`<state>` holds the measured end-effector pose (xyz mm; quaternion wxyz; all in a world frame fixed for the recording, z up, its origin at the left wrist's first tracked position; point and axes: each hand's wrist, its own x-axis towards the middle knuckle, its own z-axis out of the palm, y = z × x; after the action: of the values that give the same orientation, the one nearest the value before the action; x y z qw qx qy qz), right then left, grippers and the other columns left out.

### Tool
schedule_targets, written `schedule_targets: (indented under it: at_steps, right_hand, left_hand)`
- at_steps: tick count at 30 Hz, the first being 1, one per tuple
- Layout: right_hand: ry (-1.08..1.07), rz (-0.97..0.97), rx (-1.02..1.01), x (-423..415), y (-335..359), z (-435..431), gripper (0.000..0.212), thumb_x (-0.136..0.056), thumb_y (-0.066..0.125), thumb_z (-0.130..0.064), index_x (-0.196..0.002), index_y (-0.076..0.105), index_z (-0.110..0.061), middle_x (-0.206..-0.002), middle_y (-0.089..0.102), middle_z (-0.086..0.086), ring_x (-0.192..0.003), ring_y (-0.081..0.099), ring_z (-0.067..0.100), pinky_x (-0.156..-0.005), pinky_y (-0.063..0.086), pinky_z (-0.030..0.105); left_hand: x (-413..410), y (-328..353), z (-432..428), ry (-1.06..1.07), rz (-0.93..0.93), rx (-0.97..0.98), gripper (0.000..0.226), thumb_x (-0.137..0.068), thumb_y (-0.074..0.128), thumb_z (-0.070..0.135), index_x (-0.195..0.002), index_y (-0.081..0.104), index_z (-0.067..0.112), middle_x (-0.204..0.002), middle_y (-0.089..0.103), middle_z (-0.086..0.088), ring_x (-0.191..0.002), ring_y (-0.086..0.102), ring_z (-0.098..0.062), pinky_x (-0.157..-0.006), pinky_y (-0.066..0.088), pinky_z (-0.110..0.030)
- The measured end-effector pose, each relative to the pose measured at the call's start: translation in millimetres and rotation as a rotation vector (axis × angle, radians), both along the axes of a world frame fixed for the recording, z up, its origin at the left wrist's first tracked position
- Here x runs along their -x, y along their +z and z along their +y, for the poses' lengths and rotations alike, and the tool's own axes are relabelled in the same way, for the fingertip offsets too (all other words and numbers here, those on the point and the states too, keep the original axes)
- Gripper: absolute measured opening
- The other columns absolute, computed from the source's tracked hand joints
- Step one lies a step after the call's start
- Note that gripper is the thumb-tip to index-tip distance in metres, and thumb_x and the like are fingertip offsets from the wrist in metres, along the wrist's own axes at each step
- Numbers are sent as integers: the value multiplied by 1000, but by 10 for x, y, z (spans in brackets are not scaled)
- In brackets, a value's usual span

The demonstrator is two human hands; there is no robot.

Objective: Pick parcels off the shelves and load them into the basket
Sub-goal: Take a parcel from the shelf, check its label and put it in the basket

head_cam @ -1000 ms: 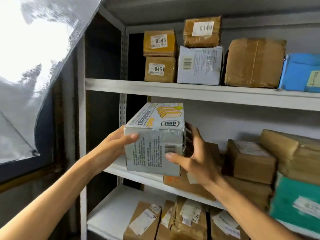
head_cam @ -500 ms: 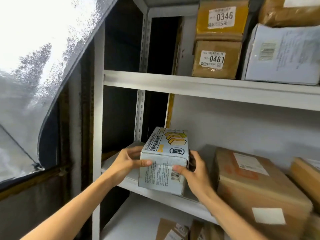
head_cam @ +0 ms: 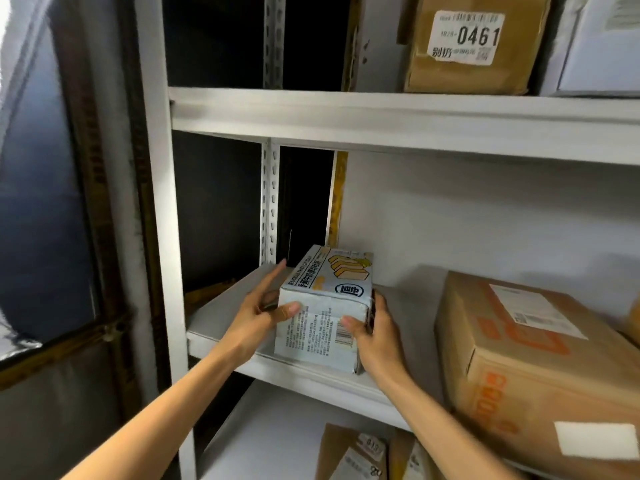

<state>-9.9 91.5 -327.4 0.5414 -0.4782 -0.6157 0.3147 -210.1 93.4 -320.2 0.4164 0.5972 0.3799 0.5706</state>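
A pale printed box with yellow cake pictures on top sits on the left end of the middle shelf. My left hand holds its left side, thumb on the front face and fingers stretched along the side. My right hand grips the right edge, thumb on the front by the barcode and fingers wrapped round the far side. No basket is in view.
A large brown carton with orange print lies on the same shelf, right of the box. The upper shelf carries a brown parcel labelled 0461. More labelled parcels stand on the shelf below. The white rack post borders a dark window.
The box was held up in front of the rack; both hands have carried it down and back onto the middle shelf's left end. The view has closed in on the shelf.
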Motion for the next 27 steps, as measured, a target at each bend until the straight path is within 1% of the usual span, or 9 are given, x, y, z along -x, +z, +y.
schedule_targets:
  at_steps: [2,6,8,12,16,20,22,24,27]
  right_hand:
    - [-12,-6,-14,14,-26,-12,44,-90,63,-4,-125,47,-23,-109,65,-9,-98,62,8,-86,51,26]
    - [-6,-12,-25,17,-27,-21,47,-90,62,-5,-132,45,-18,-114,63,-5,-103,60,10,-85,50,21]
    - [-9,2,-22,13,-25,-23,48,-90,62,-4,-132,45,-18,-116,62,-4,-103,59,9,-80,48,13]
    - [-6,18,17,8,-20,-19,49,-90,62,-4,-134,43,-17,-121,62,-1,-106,59,12,-76,46,12]
    - [-21,-22,94,23,52,-24,48,-90,63,-5,-132,42,-15,-127,60,6,-115,59,21,-86,48,24]
    - [-71,-274,129,-33,220,-185,56,-86,71,-21,-132,40,-13,-132,54,10,-121,53,29,-98,48,42]
    - [-54,-395,102,-128,350,-364,64,-85,71,-26,-136,36,-9,-135,50,13,-124,49,31,-101,46,44]
    - [-47,-527,59,-291,502,-568,61,-87,68,-22,-136,36,-8,-135,48,14,-122,49,32,-99,47,43]
    - [21,-739,22,-656,713,-897,57,-88,63,-11,-138,37,-5,-140,43,16,-126,46,31,-100,45,42]
  left_hand:
    - [-10,-7,6,-1,51,-28,63,-78,74,22,-133,47,36,-117,66,17,-112,62,-10,-90,54,-32]
    - [-26,-13,4,-4,45,-32,57,-76,69,20,-129,50,33,-118,67,7,-112,63,-16,-90,54,-36]
    - [-44,-30,15,-7,22,-35,57,-80,70,15,-130,49,29,-119,66,5,-112,63,-18,-88,55,-34]
    - [-95,-10,-24,8,-6,-10,55,-86,59,4,-134,46,26,-122,64,0,-110,64,-19,-83,57,-31]
    - [-142,84,-117,67,101,32,53,-90,57,3,-138,44,23,-116,63,3,-107,64,-19,-79,58,-29]
    - [-238,293,-304,329,428,-77,59,-80,74,8,-132,52,23,-113,59,11,-104,58,-7,-89,50,-26]
    - [-376,380,-439,494,526,-188,60,-75,79,14,-129,55,25,-118,56,7,-105,53,-6,-92,44,-25]
    - [-621,461,-571,570,601,-299,56,-74,79,15,-125,57,24,-119,55,3,-106,52,-8,-94,42,-26]
    - [-1057,579,-724,573,755,-366,50,-74,75,5,-121,60,12,-119,59,-3,-109,55,-16,-93,44,-27]
